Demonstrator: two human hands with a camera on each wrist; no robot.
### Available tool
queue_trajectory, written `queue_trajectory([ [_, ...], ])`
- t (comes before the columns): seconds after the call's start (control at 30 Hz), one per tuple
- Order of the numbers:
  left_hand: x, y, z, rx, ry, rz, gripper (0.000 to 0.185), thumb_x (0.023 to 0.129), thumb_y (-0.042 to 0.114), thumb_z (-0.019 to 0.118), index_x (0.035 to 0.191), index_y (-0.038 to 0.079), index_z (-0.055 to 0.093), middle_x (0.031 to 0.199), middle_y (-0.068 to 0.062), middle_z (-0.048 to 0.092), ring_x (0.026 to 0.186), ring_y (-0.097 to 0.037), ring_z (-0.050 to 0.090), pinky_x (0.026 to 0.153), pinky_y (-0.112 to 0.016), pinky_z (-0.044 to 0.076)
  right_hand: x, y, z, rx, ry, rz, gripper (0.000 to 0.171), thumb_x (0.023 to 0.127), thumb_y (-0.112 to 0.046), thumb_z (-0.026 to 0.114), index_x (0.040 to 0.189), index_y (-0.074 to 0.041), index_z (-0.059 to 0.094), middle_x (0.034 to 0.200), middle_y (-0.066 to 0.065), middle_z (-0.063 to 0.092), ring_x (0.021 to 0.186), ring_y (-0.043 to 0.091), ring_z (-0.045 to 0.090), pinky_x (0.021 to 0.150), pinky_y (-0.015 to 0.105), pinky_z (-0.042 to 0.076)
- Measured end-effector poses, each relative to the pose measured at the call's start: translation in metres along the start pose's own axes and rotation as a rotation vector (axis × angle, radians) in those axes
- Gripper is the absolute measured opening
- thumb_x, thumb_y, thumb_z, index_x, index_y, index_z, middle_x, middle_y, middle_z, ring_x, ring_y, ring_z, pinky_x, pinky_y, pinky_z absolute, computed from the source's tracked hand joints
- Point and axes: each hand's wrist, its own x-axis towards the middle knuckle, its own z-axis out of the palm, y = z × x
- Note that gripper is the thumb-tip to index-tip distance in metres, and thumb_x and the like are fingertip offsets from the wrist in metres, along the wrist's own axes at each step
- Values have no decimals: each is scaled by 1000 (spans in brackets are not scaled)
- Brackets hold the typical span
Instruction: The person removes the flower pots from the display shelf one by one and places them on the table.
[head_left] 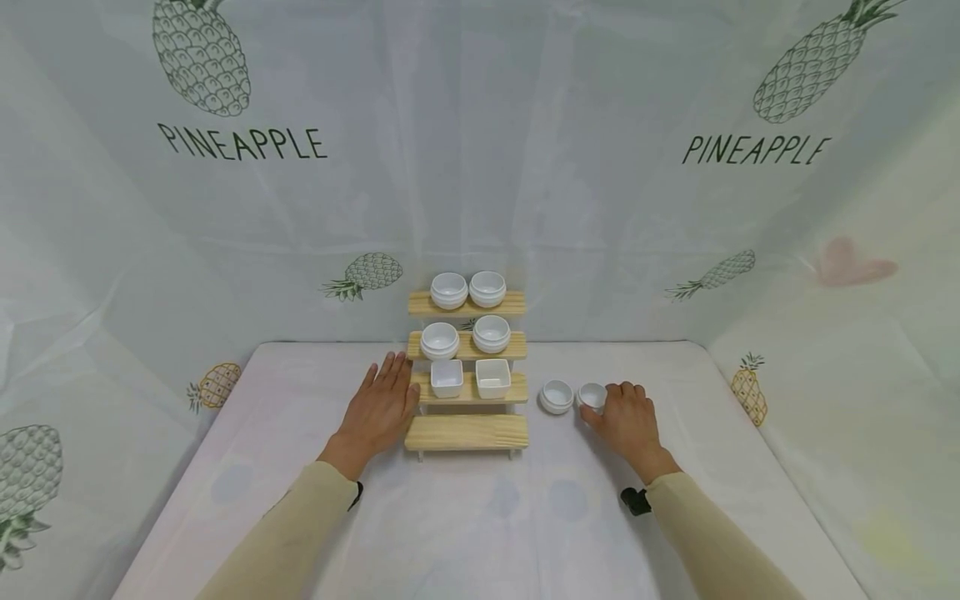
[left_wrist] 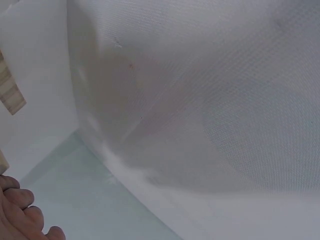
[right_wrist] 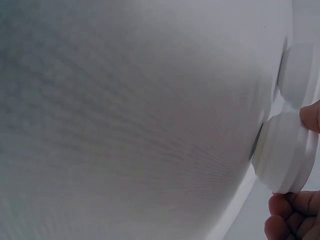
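From the head camera, a stepped wooden rack (head_left: 467,392) stands mid-desk (head_left: 480,508) on a white cloth. Its top step carries two round white bowls, the next step two more, the third two square white dishes (head_left: 471,377); the lowest step (head_left: 467,432) is bare. The left hand (head_left: 378,410) lies flat on the cloth just beside the rack's left end, fingers straight and spread, gripping nothing. To the right of the rack sit two small round white bowls, touching or nearly so. The right hand (head_left: 626,419) has its fingers curled round the right-hand small bowl (head_left: 592,396); the other small bowl (head_left: 557,397) stands free, between that one and the rack.

The left wrist camera shows mostly white cloth, with a wooden edge of the rack (left_wrist: 11,92) at the left border and fingertips (left_wrist: 22,212) low in the corner, loose and holding nothing.

The right wrist camera, very close, shows the held small bowl (right_wrist: 285,152) pinched by its ribbed side between a fingertip (right_wrist: 311,116) above and curled fingers below, with its neighbour (right_wrist: 296,72) just beyond it.

The grip looks shallow, on the rim and side only, so I judge the smooth bowl could slip or tip if lifted quickly. Its neighbour stands so close that a sideways drag could knock it, and a careless swing toward the rack could clip the square dishes.
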Motion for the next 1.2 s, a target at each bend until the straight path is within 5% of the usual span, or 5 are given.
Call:
queue_trajectory([
  [1.2,0,0,-3,1,-23,-7,65,117,40,22,165,-4,26,173,-20,23,163,-36,19,133,-54,15,7,5,0,11,-30,-34,70,92,-49,73,122,13,62,110,29,62,99,42,53,81,55,50],
])
